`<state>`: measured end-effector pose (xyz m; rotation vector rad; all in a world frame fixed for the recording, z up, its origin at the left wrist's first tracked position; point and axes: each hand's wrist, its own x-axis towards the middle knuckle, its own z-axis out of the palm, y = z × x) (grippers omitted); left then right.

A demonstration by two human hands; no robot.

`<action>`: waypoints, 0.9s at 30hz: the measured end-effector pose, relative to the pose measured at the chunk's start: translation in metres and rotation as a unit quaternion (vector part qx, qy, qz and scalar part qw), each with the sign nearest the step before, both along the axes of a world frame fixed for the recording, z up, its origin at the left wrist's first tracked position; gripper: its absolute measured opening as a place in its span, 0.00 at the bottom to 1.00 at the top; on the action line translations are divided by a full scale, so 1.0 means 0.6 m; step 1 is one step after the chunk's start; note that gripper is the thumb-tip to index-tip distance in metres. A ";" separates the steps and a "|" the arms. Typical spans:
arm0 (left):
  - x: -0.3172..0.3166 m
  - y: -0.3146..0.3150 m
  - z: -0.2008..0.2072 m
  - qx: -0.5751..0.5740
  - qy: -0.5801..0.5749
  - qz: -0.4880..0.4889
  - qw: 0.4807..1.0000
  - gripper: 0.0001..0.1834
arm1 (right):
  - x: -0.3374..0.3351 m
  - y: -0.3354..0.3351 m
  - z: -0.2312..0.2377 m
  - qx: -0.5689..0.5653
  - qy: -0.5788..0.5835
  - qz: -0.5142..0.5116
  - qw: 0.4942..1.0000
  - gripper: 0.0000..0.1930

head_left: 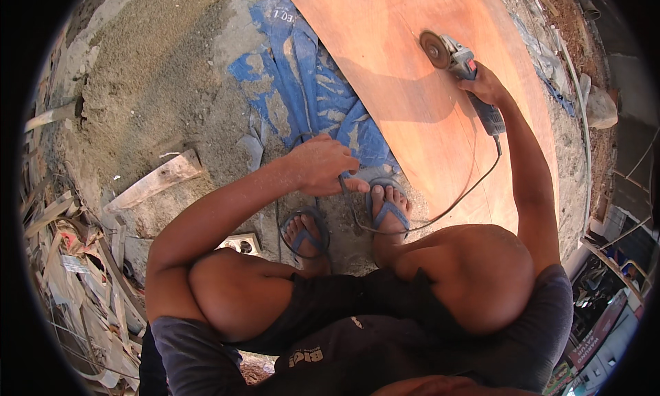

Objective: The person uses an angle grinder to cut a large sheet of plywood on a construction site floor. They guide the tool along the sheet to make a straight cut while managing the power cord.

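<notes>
My right hand [487, 86] grips the body of an angle grinder [459, 58] over a large plywood sheet [405, 45]. The grinder's brown disc [434, 49] points to the far left; whether it touches the wood or spins, I cannot tell. From the tool's rear, a dark power cord [462, 198] curves across the sheet and back toward my feet. In front of my left foot, my left hand [323, 166] is closed on the cord, with part of it hanging below the fingers.
A crumpled blue tarp [302, 80] lies against the sheet's left edge. On the sandy ground to the left is a short board [157, 181]. A power socket block [240, 245] sits beside my left knee. Wood scraps [89, 272] pile up at the far left.
</notes>
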<state>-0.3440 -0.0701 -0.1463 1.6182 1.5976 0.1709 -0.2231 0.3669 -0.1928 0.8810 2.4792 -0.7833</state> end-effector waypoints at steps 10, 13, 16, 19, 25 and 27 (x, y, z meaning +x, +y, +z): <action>0.001 -0.003 -0.005 0.012 -0.006 0.011 1.000 0.31 | -0.030 -0.005 0.002 0.005 0.004 0.008 1.000 0.41; 0.000 -0.003 -0.003 0.003 -0.008 0.009 1.000 0.30 | -0.036 -0.004 -0.001 -0.002 0.001 0.009 1.000 0.41; 0.000 -0.002 -0.004 0.002 -0.007 0.009 1.000 0.29 | -0.036 0.010 -0.017 0.004 0.011 0.011 1.000 0.41; 0.000 -0.004 -0.006 0.014 -0.010 0.013 1.000 0.29 | -0.036 0.010 -0.023 -0.011 0.057 0.012 0.998 0.37; 0.000 -0.004 -0.002 0.006 -0.012 0.011 1.000 0.30 | -0.045 0.013 -0.029 0.013 0.072 0.009 0.997 0.35; 0.000 -0.006 -0.002 0.012 -0.012 0.014 1.000 0.30 | -0.050 0.014 -0.027 0.011 0.052 0.008 0.999 0.37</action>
